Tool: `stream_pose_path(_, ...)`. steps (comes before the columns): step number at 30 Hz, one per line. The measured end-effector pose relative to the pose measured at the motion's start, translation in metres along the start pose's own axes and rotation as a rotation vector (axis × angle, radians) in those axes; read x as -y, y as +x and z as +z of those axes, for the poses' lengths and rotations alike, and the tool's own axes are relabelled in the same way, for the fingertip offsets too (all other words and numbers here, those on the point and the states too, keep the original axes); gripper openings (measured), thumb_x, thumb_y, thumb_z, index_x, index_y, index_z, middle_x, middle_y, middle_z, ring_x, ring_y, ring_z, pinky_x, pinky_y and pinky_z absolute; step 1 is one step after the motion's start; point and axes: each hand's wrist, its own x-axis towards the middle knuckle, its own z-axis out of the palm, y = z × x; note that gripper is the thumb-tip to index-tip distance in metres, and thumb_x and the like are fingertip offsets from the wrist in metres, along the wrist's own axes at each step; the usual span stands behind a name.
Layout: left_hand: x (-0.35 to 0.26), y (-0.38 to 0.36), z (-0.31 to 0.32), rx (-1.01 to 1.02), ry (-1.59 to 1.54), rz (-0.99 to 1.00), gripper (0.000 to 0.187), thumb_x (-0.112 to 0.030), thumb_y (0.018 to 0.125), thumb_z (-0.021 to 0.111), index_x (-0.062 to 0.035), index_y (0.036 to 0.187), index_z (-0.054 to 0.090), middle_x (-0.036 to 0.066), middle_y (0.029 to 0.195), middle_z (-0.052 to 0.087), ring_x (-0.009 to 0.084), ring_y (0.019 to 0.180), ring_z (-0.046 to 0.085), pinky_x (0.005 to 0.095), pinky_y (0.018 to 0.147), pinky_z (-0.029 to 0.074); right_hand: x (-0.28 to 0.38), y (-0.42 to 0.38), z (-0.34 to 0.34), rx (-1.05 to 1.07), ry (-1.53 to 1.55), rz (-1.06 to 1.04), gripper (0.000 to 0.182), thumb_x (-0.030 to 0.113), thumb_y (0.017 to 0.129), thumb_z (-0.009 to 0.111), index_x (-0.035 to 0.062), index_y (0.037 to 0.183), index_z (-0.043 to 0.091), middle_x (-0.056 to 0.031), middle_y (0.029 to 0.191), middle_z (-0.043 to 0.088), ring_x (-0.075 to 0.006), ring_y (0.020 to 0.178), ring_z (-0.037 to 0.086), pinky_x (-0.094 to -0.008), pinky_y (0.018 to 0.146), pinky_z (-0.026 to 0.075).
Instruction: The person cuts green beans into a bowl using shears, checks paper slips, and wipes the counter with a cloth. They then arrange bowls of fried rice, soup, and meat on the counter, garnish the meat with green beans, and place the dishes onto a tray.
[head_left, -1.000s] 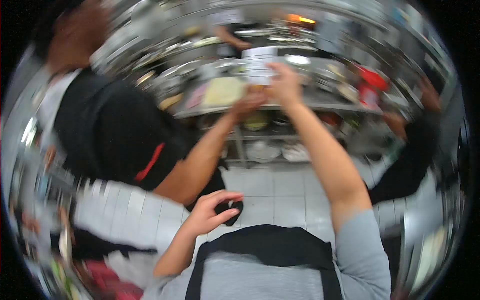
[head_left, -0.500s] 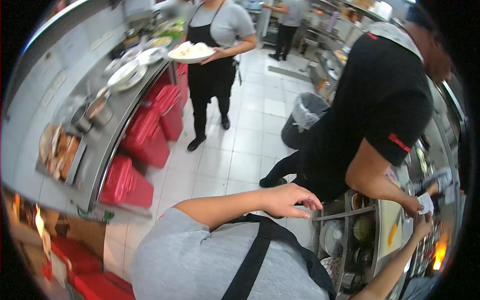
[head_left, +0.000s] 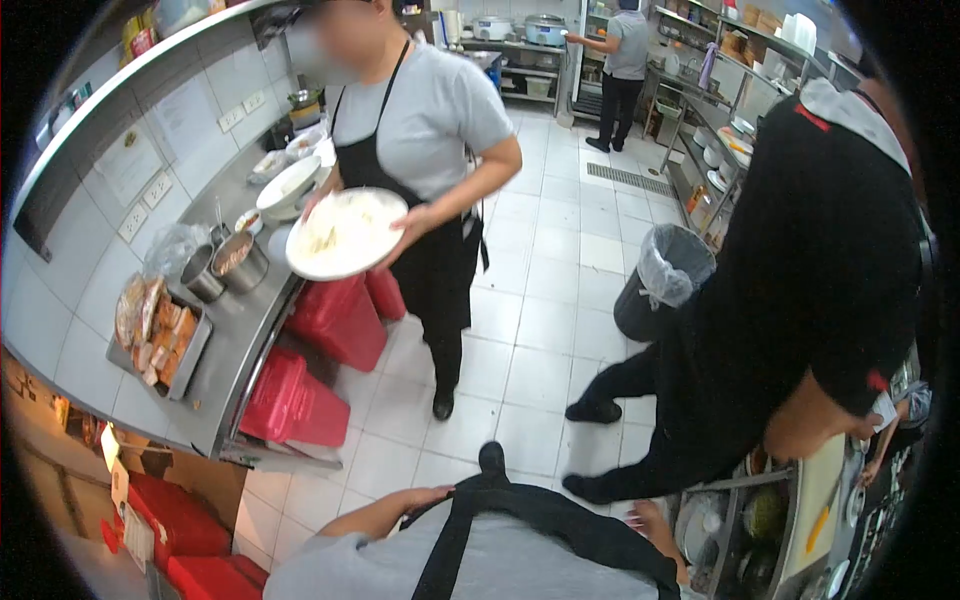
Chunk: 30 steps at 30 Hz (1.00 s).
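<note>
My left hand [head_left: 428,498] lies at the left side of my waist, its fingers stretched flat against the edge of my black apron [head_left: 520,505] and partly hidden. My right hand [head_left: 655,522] is at the right side of my waist, somewhat blurred, fingers apart. I see nothing in either hand. Ahead of me on the left, a person in a grey shirt and black apron holds a large white plate [head_left: 345,235] of pale food with both hands. The right-hand person, in a black shirt, leans over the counter, a hand near a white paper slip [head_left: 884,410].
Along the left wall runs a steel counter [head_left: 225,400] with a tray of cut meat [head_left: 165,345] and metal pots [head_left: 240,262]. Red bins [head_left: 295,405] stand below. A lined trash bin [head_left: 665,285] is beside the black-shirted person. A cutting board [head_left: 815,505] lies at right.
Both my arms have drawn in to my waist; my right hand has left the paper slip. The person with the plate has come closer, and my view has tilted up.
</note>
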Motion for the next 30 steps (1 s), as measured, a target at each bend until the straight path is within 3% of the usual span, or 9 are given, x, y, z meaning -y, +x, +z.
stream_pose_path(2,-0.092,-0.08,0.035,-0.04,-0.304,-0.101,0.059,-0.054,0.092,0.032,-0.0176,0.139,0.035,0.01,0.14,0.037,0.0216,0.129,0.033,0.034,0.107,0.024,0.037,0.051,0.081,0.325,-0.913,-0.342,0.028,0.035,0.082,0.053,0.0132,0.099,0.059,-0.0111,0.088,0.062,-0.0281,0.075,0.061,-0.0427,0.067,0.048)
stream_pose_path(3,-0.103,-0.07,0.014,-0.1,-0.19,0.115,0.061,-0.053,0.092,0.034,-0.0145,0.139,0.034,0.01,0.139,0.037,0.0211,0.127,0.035,0.0339,0.106,0.025,0.058,0.076,0.118,0.392,-1.33,-0.733,0.031,0.037,0.082,0.055,0.0151,0.104,0.061,-0.0128,0.092,0.064,-0.0288,0.082,0.062,-0.0404,0.074,0.049)
stream_pose_path(5,-0.121,-0.052,-0.019,-0.245,0.051,0.525,0.064,-0.052,0.092,0.039,-0.0082,0.138,0.033,0.011,0.138,0.038,0.0201,0.125,0.038,0.0336,0.104,0.028,0.101,0.112,0.189,0.513,-1.057,-0.889,0.035,0.039,0.082,0.055,0.0171,0.109,0.061,-0.0134,0.1,0.064,-0.0319,0.093,0.06,-0.04,0.08,0.047)
stream_pose_path(6,-0.179,-0.09,-0.013,-0.245,0.097,0.52,0.068,-0.049,0.091,0.044,-0.0026,0.139,0.029,0.011,0.141,0.034,0.0191,0.13,0.031,0.0324,0.106,0.023,0.147,0.088,0.223,0.539,-1.119,-0.888,0.036,0.04,0.082,0.056,0.0168,0.109,0.06,-0.0148,0.097,0.064,-0.0322,0.093,0.06,-0.04,0.08,0.047)
stream_pose_path(10,-0.318,-0.21,0.028,0.053,-0.061,1.086,0.075,-0.046,0.088,0.051,-0.0026,0.141,0.02,0.015,0.146,0.022,0.0248,0.135,0.022,0.0355,0.109,0.017,0.301,0.065,0.298,0.41,-1.322,-0.942,0.033,0.022,0.076,0.06,0.0143,0.108,0.061,-0.0157,0.095,0.065,-0.0326,0.087,0.062,-0.0415,0.077,0.049)
stream_pose_path(16,-0.37,-0.22,0.004,0.259,-0.195,1.239,0.076,-0.047,0.088,0.048,0.0008,0.14,0.02,0.019,0.142,0.028,0.0272,0.134,0.024,0.037,0.11,0.013,0.442,0.106,0.351,0.416,-1.607,-0.983,0.034,0.012,0.074,0.055,0.0137,0.106,0.063,-0.013,0.102,0.064,-0.0303,0.096,0.06,-0.0378,0.083,0.047)
stream_pose_path(21,-0.423,-0.18,-0.028,-0.08,-0.459,1.283,0.073,-0.045,0.09,0.045,0.0012,0.14,0.019,0.019,0.14,0.033,0.0266,0.132,0.029,0.0354,0.109,0.018,0.488,0.197,0.37,0.679,-1.664,-1.055,0.033,0.02,0.071,0.062,0.0167,0.103,0.065,-0.0151,0.088,0.066,-0.0302,0.083,0.062,-0.0396,0.076,0.048)
stream_pose_path(23,-0.446,-0.153,-0.056,-0.258,-0.563,1.245,0.061,-0.033,0.094,0.045,0.0003,0.139,0.023,0.016,0.136,0.038,0.0226,0.128,0.036,0.0323,0.106,0.026,0.512,0.271,0.372,1.089,-1.633,-0.949,0.039,0.029,0.072,0.067,0.0134,0.107,0.062,-0.0113,0.093,0.066,-0.0272,0.088,0.061,-0.0385,0.077,0.047)
stream_pose_path(30,-0.583,-0.082,-0.126,-0.573,-0.112,0.945,0.042,-0.019,0.095,0.045,-0.0044,0.134,0.038,0.006,0.134,0.043,0.0164,0.124,0.038,0.0296,0.105,0.026,0.719,0.238,0.395,0.981,-2.224,-1.221,0.037,0.032,0.075,0.062,0.0128,0.107,0.061,-0.0131,0.098,0.065,-0.0292,0.092,0.06,-0.0395,0.08,0.046)
